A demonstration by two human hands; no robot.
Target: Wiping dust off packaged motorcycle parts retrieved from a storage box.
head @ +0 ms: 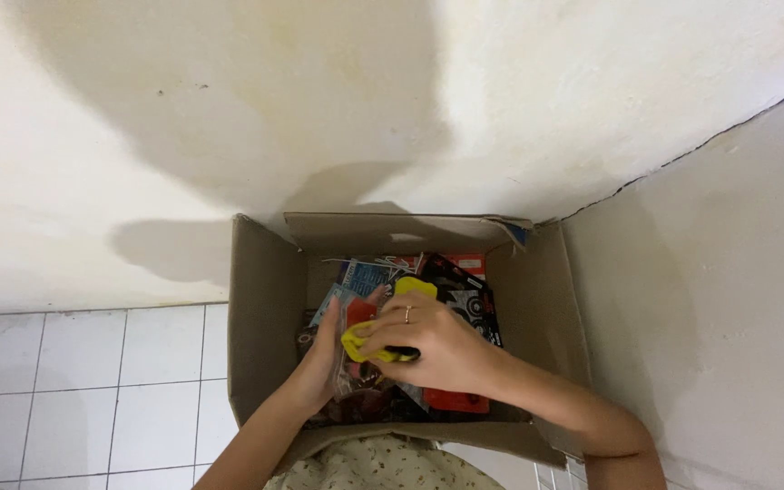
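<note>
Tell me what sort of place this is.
Probably a corner of a room at home, perhaps a storage spot. A cardboard box full of packets stands on a white tiled floor where two stained, plain walls meet.

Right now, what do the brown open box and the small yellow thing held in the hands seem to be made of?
The brown open box looks like corrugated cardboard: matte, dull brown walls with folded flaps and a frayed top edge. The small yellow thing, pinched under the right hand and beside the left hand, looks like smooth plastic or rubber with a slight sheen; it is too covered to say which.
</note>
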